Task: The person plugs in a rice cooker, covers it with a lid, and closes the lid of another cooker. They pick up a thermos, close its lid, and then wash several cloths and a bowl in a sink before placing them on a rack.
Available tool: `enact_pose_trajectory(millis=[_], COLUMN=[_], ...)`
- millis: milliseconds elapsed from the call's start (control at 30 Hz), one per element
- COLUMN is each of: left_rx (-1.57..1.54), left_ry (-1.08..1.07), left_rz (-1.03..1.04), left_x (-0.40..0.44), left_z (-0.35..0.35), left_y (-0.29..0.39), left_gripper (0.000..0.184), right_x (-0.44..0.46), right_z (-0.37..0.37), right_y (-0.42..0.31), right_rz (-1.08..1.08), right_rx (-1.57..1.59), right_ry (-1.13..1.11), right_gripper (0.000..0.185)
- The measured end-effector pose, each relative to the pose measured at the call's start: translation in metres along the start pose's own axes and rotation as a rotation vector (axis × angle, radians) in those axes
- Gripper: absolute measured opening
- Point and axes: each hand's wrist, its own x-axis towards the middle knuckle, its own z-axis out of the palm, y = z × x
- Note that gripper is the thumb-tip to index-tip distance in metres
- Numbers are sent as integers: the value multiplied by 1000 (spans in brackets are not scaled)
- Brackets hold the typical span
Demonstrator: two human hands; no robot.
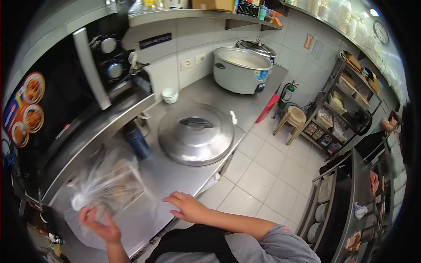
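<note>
A clear plastic bag (98,188), gathered into a whitish bunch at its top, lies on the steel counter at the lower left. What it contains is blurred behind the plastic. My left hand (101,225) is at the bag's near side, fingers apart; whether the fingertips touch the plastic I cannot tell. Over the counter's front edge, my right hand (186,207) has its fingers stretched out and holds nothing. A large round metal lid (197,140) with a black handle lies beyond my hands, and a dark blue bottle (137,141) is between lid and bag.
Farther along the steel counter (186,103) are small white bowls (169,95) and a large uncovered rice cooker (241,72). A black oven (48,105) stands at left. Across the tiled floor (256,173) are a stool (290,122), a fire extinguisher (288,92) and loaded shelving (342,103).
</note>
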Motion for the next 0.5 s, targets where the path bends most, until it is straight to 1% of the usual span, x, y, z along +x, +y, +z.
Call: enact_pose_trajectory(millis=[67,100,167,200,233,300,333,367,400,433,467,500], left_rx=[-74,-150,-327,-373,-424,-499,-532,-565,-563,-560,-555,-552], left_ry=[-210,-287,-446,-549,-647,-773,-805,-836,-914,-992,-965,-930], left_rz=[84,69,157,232,303,364,388,413,381,357,385,417], left_x=[6,6,18,26,34,34,33,33,37,43,44,48], left_z=[30,130,195,228,264,342,385,430,476,526,580,639], left_y=[25,116,163,188,213,259,280,302,327,351,375,397], left_gripper=[31,30,28,30,31,31,32,33,36,39,42,46], right_x=[-19,-63,-76,-82,-92,-126,-147,-168,-189,-212,-239,-265], right_z=[10,-85,-113,-128,-143,-167,-183,-202,-223,-244,-263,-282], right_y=[6,68,97,115,143,213,243,269,296,323,348,370], right_rz=[87,119,202,234,245,446,500,622,741,808,879,954], right_rx=[39,-27,13,-2,-7,-87,-140,-163,-186,-221,-251,-308], right_ry=[87,39,105,162,166,219,204,113,22,-15,-47,-10], right_gripper=[42,42,41,41,41,40,41,41,42,42,43,42])
